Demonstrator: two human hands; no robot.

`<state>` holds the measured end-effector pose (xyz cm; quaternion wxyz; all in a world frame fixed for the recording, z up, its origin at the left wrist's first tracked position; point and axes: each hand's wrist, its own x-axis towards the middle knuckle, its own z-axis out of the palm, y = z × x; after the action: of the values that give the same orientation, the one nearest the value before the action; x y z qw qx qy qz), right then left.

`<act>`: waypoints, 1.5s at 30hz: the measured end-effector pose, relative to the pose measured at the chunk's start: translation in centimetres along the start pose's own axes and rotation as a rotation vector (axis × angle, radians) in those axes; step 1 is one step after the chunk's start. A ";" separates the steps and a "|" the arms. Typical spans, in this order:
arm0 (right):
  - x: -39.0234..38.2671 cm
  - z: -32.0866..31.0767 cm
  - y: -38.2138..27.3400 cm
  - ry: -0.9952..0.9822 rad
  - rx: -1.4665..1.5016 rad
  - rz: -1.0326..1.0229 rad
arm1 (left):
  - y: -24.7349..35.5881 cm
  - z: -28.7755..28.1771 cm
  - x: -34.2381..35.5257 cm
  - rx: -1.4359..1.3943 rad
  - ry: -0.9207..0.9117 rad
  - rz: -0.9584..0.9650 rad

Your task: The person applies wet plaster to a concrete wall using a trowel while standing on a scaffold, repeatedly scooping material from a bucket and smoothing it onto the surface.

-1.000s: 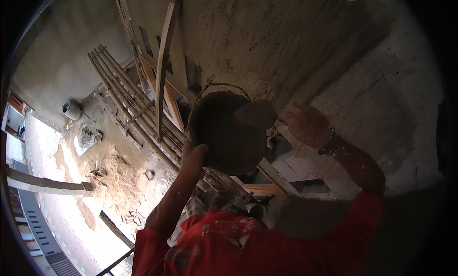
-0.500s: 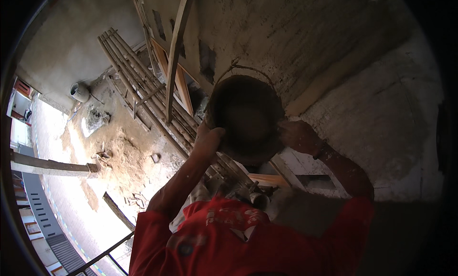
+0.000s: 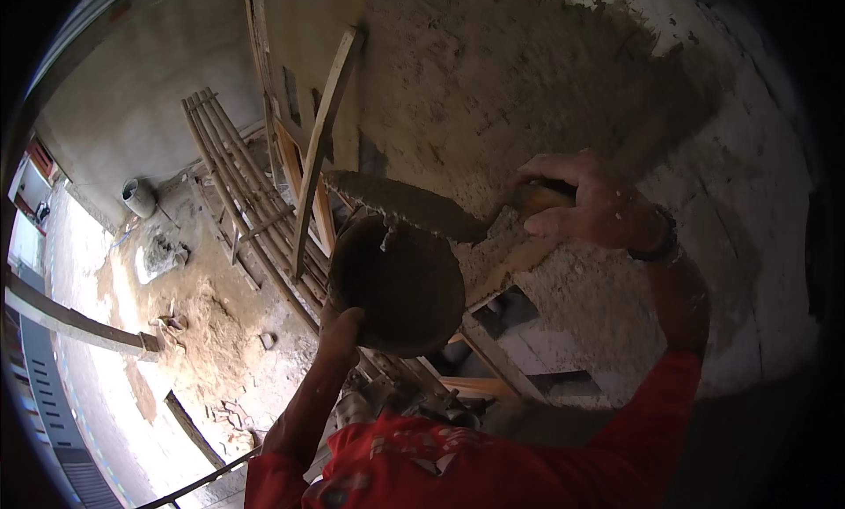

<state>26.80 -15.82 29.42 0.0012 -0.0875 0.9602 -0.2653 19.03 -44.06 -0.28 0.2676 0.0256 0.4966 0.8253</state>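
Mortar-laden, long-bladed trowel [image 3: 409,204]: up over round, dark bucket [image 3: 400,293]!
Right hand [image 3: 600,201]: fingers curled round tan handle [image 3: 540,197].
Left hand [image 3: 340,335]: thumb gripping bucket, fingers hidden.

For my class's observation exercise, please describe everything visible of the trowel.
The trowel has a long blade tapering leftward, coated in what looks like wet mortar; a clump hangs from its lower edge. A bent neck joins a brownish, perhaps wooden handle, partly hidden in the right hand. The blade overlaps the bucket at its upper rim; contact there is unclear.
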 end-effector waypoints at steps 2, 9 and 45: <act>0.6 -1.1 -0.8 -0.074 0.156 0.264 | 0.7 0.3 -0.7 0.026 0.093 -0.009; 0.8 -13.4 10.3 0.923 -0.269 0.251 | 0.5 0.8 -0.4 0.109 0.133 -0.041; 1.4 12.2 5.4 -0.042 -0.034 0.066 | 1.1 -1.3 1.3 0.046 0.071 0.017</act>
<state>25.09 -17.75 16.26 0.0287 -0.0611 0.9668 -0.2466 17.06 -44.92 -0.30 0.2422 0.0067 0.5245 0.8162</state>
